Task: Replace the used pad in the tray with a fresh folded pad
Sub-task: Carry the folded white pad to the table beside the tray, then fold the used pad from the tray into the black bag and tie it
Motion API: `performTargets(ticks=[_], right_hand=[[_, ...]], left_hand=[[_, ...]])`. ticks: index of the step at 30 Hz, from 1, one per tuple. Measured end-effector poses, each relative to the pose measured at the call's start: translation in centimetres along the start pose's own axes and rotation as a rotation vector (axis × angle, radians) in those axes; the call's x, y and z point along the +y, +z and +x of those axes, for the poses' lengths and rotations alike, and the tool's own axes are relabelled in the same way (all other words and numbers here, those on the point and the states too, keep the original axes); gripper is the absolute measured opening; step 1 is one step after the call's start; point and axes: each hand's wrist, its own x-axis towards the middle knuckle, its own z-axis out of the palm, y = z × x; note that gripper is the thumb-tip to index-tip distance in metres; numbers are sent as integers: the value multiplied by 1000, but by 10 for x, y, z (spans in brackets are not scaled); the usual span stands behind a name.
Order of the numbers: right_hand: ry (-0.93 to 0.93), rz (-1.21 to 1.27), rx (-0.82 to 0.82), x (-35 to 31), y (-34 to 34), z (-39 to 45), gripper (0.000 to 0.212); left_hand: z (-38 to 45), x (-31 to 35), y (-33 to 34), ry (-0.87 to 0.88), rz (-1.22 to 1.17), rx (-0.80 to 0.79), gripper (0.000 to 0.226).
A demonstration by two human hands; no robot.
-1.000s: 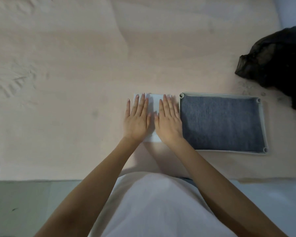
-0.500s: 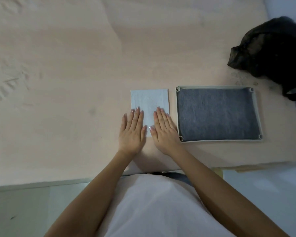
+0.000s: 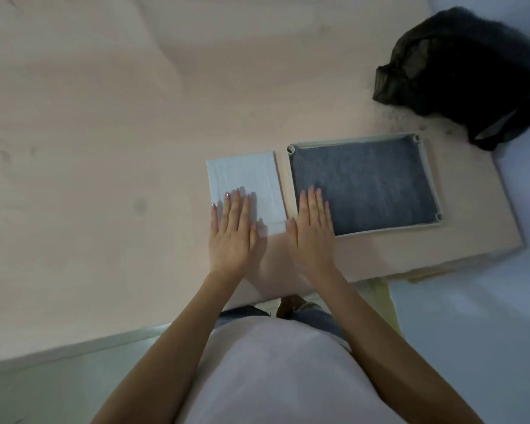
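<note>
A white folded pad lies flat on the pink surface, just left of a pale rectangular tray. The tray is filled by a dark grey pad. My left hand lies flat with straight fingers, its fingertips on the near left part of the white pad. My right hand is flat too, fingers straight, over the tray's near left corner with its fingertips on the grey pad.
A crumpled black bag sits at the back right, beyond the tray. The pink surface stretches wide to the left and far side. Its near edge runs close under my wrists; its right edge ends just past the tray.
Both hands slid back toward me off the white pad, uncovering most of it. My right hand then moved right, onto the tray's near left corner.
</note>
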Motion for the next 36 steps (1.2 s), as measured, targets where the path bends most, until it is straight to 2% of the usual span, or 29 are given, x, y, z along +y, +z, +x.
performTargets(ticks=[7,11,19,26,36], right_hand=[[220,53,66,73,-21,9,65],[181,42,59,107,-28,16,61],[104,7,57,186,-46,39,68],[76,-55,79,248,-57,39,62],[37,23,72,247,-58,44,65]], left_hand=[[13,39,9,98,40,-77,62],[24,73,11,36,21,-68,62],[32,132,25,-84,57,-8,61],[30,154,41,-158,99,-54,59],[30,149,43,-184,146,-9,53]])
